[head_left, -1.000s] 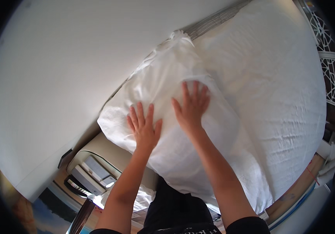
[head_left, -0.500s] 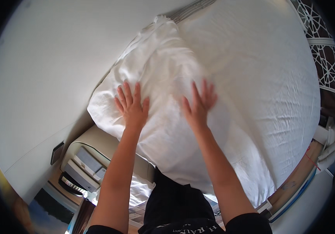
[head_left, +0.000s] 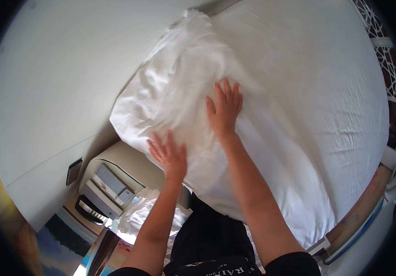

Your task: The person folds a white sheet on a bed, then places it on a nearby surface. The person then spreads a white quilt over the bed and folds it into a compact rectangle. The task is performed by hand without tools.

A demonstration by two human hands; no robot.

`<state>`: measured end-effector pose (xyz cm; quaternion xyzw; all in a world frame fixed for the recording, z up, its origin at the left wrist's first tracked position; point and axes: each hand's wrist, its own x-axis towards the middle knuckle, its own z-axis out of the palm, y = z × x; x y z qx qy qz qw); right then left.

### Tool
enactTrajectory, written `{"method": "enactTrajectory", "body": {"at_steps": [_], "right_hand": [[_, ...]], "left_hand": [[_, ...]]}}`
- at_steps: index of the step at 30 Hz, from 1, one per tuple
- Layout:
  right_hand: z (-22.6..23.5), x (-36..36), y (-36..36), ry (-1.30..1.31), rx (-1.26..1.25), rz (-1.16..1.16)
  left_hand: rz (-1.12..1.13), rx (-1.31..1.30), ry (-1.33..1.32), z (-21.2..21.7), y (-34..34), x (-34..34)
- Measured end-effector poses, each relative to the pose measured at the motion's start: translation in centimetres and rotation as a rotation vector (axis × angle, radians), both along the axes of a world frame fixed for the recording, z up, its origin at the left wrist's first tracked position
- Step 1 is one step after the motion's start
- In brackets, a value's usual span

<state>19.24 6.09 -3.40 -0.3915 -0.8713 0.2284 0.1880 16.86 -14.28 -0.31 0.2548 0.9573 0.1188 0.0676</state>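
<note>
A: Nearest entry?

B: Black clothing [head_left: 209,241], lower centre of the frame.

A: Hands?

B: Left hand [head_left: 169,156], slightly blurred, just left of centre: palm down, fingers spread wide, over the white bedding [head_left: 175,83]; contact cannot be told. Right hand [head_left: 225,108], higher, right of centre: palm down, fingers straight and slightly parted, resting on the same piece.

A: The bedding?

B: One piece, puffed and creased, from upper centre to lower right.

A: Beyond?

B: Black telephone [head_left: 89,211], lower left, beside a grey box [head_left: 113,184]. White sheet [head_left: 308,60], right. White lattice panel [head_left: 389,64], upper right edge.
</note>
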Motion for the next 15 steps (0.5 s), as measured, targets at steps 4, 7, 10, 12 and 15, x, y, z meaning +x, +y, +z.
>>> {"method": "enactTrajectory", "body": {"at_steps": [4,7,10,12,15], "right_hand": [[1.0,-4.6,3.1,0.281,-0.154,0.211],[0.6,-10.0,6.2,0.412,-0.043,0.098],[-0.1,-14.6,10.9,0.317,-0.208,-0.134],[1.4,-16.8,11.8,0.641,-0.967,-0.158],[3.0,-18.0,12.3,0.533,-1.08,-0.144]], "left_hand": [[0.452,0.295,-0.047,-4.0,-5.3,-7.4],[0.613,0.531,-0.342,-6.4,-7.9,-10.3],[0.694,0.66,-0.709,-9.3,-9.7,-12.2],[0.912,0.974,-1.11,-10.0,-10.3,-12.8],[0.974,1.157,-1.338,-9.2,-9.4,-13.0]]}}
